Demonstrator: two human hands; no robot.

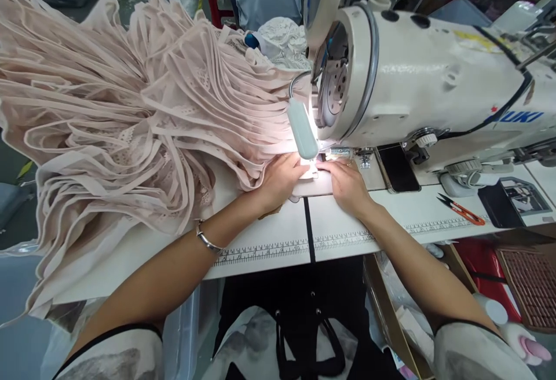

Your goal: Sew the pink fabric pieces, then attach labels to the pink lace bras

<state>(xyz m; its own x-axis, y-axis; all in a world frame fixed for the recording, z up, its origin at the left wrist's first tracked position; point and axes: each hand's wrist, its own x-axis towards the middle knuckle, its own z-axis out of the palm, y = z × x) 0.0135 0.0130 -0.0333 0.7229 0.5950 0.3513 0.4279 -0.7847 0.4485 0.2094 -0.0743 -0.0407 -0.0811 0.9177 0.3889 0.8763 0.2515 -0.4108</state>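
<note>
The left hand [281, 180], its wrist ringed by a silver metal bracelet [207, 237], rests at the needle area with its thumb and fingers reaching toward the brightly lit work; I cannot tell whether they pinch the cloth or only press on it. The right hand [348, 186] lies just across from it, apart from the left, forefinger stretched toward the same spot; whether its fingers close on anything is hidden too. Between the two hands, a pale pink strip of thin fabric [324, 187] lies on the bed of the large cream-coloured sewing machine [408, 79], beneath its head. A small grey-green oblong lamp [303, 130] hangs right above. A deep heap of pale pink, lace-trimmed fabric pieces [195, 90] spreads left across the white tabletop with a printed ruler scale [278, 261]. Right of the right hand lie a black flat phone-like slab [397, 167] and orange-handled thread snips with dark blades [463, 211].
</note>
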